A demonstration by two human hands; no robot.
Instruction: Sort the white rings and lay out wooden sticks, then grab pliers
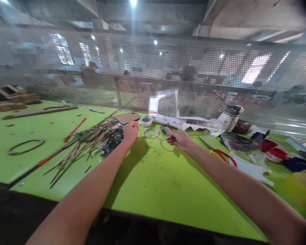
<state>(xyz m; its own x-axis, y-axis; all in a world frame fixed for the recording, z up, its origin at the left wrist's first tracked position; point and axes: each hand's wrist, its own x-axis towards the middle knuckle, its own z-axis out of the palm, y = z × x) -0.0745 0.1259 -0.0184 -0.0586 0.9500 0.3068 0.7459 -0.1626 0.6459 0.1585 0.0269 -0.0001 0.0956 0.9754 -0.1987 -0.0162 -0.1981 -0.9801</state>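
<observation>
Green tabletop (153, 177) carries everything, with a perforated metal screen (168, 68) behind it. Left of centre lies a fan of thin wooden sticks (73, 153) mixed with dark and patterned pieces; to the right, red-handled scissors (220, 153) and red tape rolls (275, 153) rest well apart from the hands. Between the two hands, at the far middle of the table, sit a white coil of cord (145, 121) and a loose loop of pale wire (151, 132). The right hand (180, 139) has its fingers pressed together in a pinch on a clear ring of tubing or wire (164, 134), which hangs just above the surface and touches the pale loop. The left hand (130, 131) is curled closed around a thin stick (139, 132) standing roughly upright. The ring looks light, springy and slick, likely to uncoil; a grip across its overlapped strands would seem safest
</observation>
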